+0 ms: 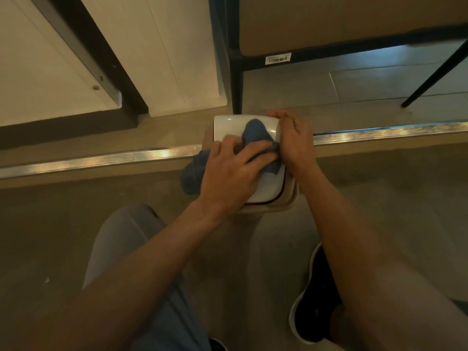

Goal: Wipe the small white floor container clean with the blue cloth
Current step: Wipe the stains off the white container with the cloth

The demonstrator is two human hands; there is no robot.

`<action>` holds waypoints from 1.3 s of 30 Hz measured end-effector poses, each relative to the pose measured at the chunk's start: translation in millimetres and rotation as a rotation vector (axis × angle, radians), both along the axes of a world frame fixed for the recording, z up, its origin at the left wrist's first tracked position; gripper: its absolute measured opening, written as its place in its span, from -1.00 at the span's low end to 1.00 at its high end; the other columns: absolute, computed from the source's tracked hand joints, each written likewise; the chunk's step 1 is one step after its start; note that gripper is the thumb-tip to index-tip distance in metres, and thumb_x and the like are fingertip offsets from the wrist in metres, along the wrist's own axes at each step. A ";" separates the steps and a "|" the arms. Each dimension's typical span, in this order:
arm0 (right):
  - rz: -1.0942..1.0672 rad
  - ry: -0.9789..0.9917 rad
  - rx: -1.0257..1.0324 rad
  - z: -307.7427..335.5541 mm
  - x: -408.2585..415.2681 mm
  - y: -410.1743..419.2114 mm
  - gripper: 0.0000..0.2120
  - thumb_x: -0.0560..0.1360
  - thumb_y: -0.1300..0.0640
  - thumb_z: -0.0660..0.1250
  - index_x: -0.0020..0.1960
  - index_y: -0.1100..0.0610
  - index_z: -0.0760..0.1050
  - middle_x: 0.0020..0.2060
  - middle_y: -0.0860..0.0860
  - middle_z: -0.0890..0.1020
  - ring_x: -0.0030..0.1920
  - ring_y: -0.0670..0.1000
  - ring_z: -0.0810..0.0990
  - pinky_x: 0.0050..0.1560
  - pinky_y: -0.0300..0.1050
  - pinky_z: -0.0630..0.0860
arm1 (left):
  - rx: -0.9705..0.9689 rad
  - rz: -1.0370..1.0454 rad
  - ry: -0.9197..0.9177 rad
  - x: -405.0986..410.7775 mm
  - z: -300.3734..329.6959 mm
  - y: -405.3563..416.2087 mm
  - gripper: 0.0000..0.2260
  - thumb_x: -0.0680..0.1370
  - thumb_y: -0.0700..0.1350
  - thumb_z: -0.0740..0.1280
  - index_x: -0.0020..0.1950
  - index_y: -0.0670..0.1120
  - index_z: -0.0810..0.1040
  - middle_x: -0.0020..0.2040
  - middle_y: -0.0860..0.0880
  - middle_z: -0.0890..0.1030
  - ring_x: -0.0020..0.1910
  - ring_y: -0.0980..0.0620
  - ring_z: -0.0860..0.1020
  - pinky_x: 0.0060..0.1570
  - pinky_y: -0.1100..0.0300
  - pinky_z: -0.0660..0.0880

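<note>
Blue cloth (254, 134) lies bunched across the glossy top of the small white container (266, 186), which sits on the concrete floor (379, 224) astride a metal threshold strip (101, 160) and just in front of a black table leg (236, 84). The person's left hand (228, 171) presses down on the cloth with its fingers spread and only slightly bent, so the fabric is pinned flat between palm and lid rather than pinched; one fold pokes out ahead of the fingertips toward the container's far edge, and a larger wad spills off the left side beneath the wrist. The right hand (291, 138) curls round the container's right far corner, fingers wrapped over the rim and steadying it, with the cloth's right end touching or perhaps tucked under its thumb, which the blur makes hard to settle. The container's near right corner shows bare white, with a dark seam above a beige base. A grey trouser leg (126, 236) and a black shoe (316, 300) with a white sole rest on the floor below the forearms.
</note>
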State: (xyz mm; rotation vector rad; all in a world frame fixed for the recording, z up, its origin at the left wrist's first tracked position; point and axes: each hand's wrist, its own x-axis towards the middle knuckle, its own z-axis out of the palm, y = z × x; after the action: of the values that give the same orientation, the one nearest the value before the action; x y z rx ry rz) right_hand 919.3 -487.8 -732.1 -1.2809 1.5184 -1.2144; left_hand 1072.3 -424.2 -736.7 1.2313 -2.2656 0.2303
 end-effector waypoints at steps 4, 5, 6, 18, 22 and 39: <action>0.000 -0.024 0.012 -2.6 0.7 0.1 -0.72 0.61 0.17 0.09 0.06 0.06 0.58 0.04 0.02 0.61 0.01 -0.06 0.56 0.03 -0.16 0.53 | -0.053 -0.169 -0.105 17.2 -18.5 23.4 -0.70 0.58 -0.05 0.38 0.32 0.09 0.53 0.33 0.09 0.50 0.00 -0.10 0.37 -0.04 0.00 0.34; 0.000 -0.021 0.014 -2.7 0.7 -0.2 -0.72 0.61 0.16 0.09 0.06 0.06 0.59 0.05 0.04 0.61 0.03 -0.03 0.57 0.05 -0.11 0.54 | -0.062 -0.166 -0.097 18.0 -18.0 23.1 -0.70 0.59 -0.04 0.37 0.32 0.09 0.51 0.32 0.09 0.47 0.00 -0.10 0.37 -0.04 -0.01 0.35; 0.001 -0.015 0.020 -3.1 0.6 -0.5 -0.72 0.62 0.16 0.09 0.07 0.06 0.59 0.07 0.05 0.61 0.06 0.01 0.58 0.09 -0.03 0.56 | -0.070 -0.141 -0.081 15.5 -16.8 21.5 -0.71 0.59 -0.04 0.36 0.31 0.08 0.53 0.30 0.08 0.50 0.00 -0.10 0.38 -0.05 -0.02 0.37; 0.007 -0.009 0.023 -3.3 -1.1 0.3 -0.71 0.62 0.13 0.08 0.11 0.07 0.58 0.10 0.05 0.60 0.11 0.04 0.57 0.19 0.07 0.55 | -0.050 -0.123 -0.041 11.5 -17.0 22.4 -0.75 0.59 -0.08 0.37 0.27 0.05 0.62 0.24 0.08 0.63 -0.02 -0.09 0.37 -0.07 0.00 0.32; -0.002 -0.038 0.054 -7.4 1.4 0.9 -0.67 0.57 0.03 0.09 0.11 0.06 0.60 0.10 0.05 0.61 0.10 0.05 0.58 0.13 0.03 0.59 | 0.016 -0.136 0.017 -10.8 -17.8 22.5 -0.77 0.59 -0.07 0.35 0.24 0.03 0.61 0.21 0.05 0.59 -0.02 -0.08 0.38 -0.07 -0.02 0.36; 0.010 -0.023 -0.018 -9.6 -0.6 -3.8 -0.70 0.62 0.20 0.09 0.12 0.16 0.60 0.07 0.07 0.61 0.00 -0.10 0.55 -0.04 -0.43 0.45 | 0.092 -0.212 -0.064 31.1 -34.7 38.8 -0.74 0.62 -0.02 0.25 0.30 0.11 0.54 0.23 0.08 0.65 0.02 -0.04 0.39 -0.02 0.01 0.34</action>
State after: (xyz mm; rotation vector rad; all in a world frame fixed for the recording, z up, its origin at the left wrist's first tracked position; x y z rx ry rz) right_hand 918.7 -491.7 -741.6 -1.2805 1.4866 -1.2351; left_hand 1103.5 -385.3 -771.5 1.0311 -2.4647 0.0880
